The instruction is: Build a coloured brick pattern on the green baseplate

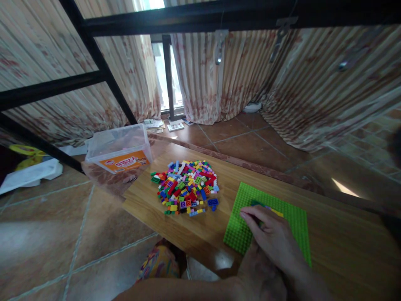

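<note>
A bright green studded baseplate [297, 221] lies on the wooden bench. My right hand [272, 234] is over its middle, fingers curled together and thumb against them; whatever they may hold is hidden. Just past the knuckles, a yellow brick [277, 212] and a bit of dark green brick [255, 202] show on the plate, partly covered by the hand. My left hand [258, 267] is at the plate's near edge, underneath the right wrist, with its fingers out of sight. To the left of the plate is a heap of small coloured building bricks [188, 184].
A clear plastic tub [119, 144] with an orange label stands past the bench's far left end. Dark metal bars [175, 23] cross above, with striped curtains [200, 79] behind. Booklets [175, 126] lie on the tiled floor by the window.
</note>
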Demonstrator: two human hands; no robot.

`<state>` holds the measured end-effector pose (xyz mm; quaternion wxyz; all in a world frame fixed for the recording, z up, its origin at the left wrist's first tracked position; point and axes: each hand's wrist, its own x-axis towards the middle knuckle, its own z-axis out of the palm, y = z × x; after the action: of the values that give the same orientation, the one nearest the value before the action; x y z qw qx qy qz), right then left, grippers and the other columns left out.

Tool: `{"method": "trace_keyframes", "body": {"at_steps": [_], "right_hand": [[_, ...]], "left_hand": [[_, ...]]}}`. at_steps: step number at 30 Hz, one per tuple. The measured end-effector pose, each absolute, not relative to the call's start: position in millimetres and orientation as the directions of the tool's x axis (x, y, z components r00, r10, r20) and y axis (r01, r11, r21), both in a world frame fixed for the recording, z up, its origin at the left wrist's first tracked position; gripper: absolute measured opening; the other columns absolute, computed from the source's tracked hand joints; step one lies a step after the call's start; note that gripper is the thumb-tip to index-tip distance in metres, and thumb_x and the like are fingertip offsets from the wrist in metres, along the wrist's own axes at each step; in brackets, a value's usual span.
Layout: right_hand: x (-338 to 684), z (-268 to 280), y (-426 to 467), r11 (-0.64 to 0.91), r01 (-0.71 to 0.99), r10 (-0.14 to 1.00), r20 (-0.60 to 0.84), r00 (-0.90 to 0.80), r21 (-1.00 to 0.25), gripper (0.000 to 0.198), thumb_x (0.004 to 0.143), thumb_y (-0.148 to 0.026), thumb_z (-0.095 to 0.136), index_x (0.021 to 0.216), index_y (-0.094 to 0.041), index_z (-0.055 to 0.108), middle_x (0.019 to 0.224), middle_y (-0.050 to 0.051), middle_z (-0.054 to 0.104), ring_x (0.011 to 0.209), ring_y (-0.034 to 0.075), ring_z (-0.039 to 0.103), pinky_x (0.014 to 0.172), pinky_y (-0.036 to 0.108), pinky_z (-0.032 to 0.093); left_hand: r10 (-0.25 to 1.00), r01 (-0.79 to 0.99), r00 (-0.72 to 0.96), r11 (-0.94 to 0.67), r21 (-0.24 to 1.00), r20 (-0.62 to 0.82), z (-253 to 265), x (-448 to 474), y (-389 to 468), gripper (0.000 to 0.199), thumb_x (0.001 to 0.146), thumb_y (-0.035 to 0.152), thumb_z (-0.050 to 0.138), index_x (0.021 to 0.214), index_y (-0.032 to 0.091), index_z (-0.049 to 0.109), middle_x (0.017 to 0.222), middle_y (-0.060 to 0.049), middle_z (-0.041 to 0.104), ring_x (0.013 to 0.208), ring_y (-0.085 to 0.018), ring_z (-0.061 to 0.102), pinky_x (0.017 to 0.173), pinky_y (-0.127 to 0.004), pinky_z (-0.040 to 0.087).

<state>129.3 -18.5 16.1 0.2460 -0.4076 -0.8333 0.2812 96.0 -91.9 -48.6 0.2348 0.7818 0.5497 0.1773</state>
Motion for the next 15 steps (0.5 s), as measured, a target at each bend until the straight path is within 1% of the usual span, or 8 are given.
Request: {"method": "trace_keyframes", "body": {"at_steps": [3,5,6,9,11,15], "right_hand": [[134.2,11.8,-11.6,0.498,0.577,0.845,0.211,-0.492,-0.648,0.022,0.093,-0.038,0.052,0.088,-0.026,0.070,0.089,0.002,0.074,0.084,0.021,0.068,0.081,0.036,0.050],[133.6,7.9,-10.3,0.485,0.583,0.849,0.193,-0.491,-0.652,0.023,0.093,-0.039,0.051,0.087,-0.027,0.070,0.090,0.002,0.074,0.085,0.021,0.068,0.084,0.038,0.049],[132.8,5.8,-10.3,0.477,0.587,0.853,0.182,-0.490,-0.654,0.023,0.093,-0.040,0.051,0.088,-0.027,0.070,0.091,0.002,0.074,0.085,0.022,0.068,0.085,0.039,0.049],[130.9,0.7,-10.5,0.463,0.594,0.856,0.158,-0.493,-0.658,0.023,0.093,-0.040,0.051,0.087,-0.027,0.070,0.091,0.002,0.074,0.086,0.022,0.068,0.086,0.039,0.048],[130.6,-1.2,-9.6,0.463,0.587,0.848,0.139,-0.512,-0.664,0.023,0.093,-0.040,0.052,0.087,-0.026,0.069,0.090,0.001,0.074,0.086,0.021,0.067,0.085,0.039,0.048],[131.7,-2.8,-6.9,0.429,0.573,0.842,0.079,-0.534,-0.698,0.022,0.092,-0.041,0.054,0.092,-0.027,0.070,0.095,0.002,0.073,0.089,0.021,0.067,0.084,0.037,0.050]], "left_hand": [[0.931,0.826,0.366,-0.323,0.461,-0.004,-48.1,99.6,-98.2,0.057,0.086,0.040,0.054,0.138,0.016,0.054,0.145,-0.011,0.050,0.134,-0.032,0.042,0.110,-0.047,0.039],[0.935,0.863,0.353,-0.316,0.394,-0.024,-48.4,102.2,-101.1,0.059,0.086,0.039,0.051,0.139,0.013,0.053,0.147,-0.012,0.048,0.138,-0.032,0.038,0.113,-0.047,0.037],[0.941,0.875,0.338,-0.305,0.376,-0.026,-48.8,103.0,-101.9,0.058,0.086,0.038,0.050,0.139,0.013,0.053,0.146,-0.012,0.050,0.139,-0.031,0.037,0.114,-0.047,0.037],[0.946,0.880,0.325,-0.301,0.367,-0.002,-50.4,102.9,-100.9,0.055,0.084,0.033,0.053,0.137,0.018,0.057,0.138,-0.012,0.057,0.137,-0.033,0.039,0.114,-0.051,0.036],[0.940,0.869,0.342,-0.320,0.378,0.010,-50.8,102.2,-97.3,0.052,0.083,0.029,0.054,0.134,0.022,0.059,0.136,-0.011,0.060,0.136,-0.033,0.041,0.114,-0.052,0.036],[0.945,0.881,0.326,-0.296,0.370,-0.019,-48.2,103.1,-86.4,0.049,0.084,0.022,0.053,0.133,0.021,0.061,0.136,-0.011,0.060,0.136,-0.029,0.044,0.113,-0.046,0.039]]}}
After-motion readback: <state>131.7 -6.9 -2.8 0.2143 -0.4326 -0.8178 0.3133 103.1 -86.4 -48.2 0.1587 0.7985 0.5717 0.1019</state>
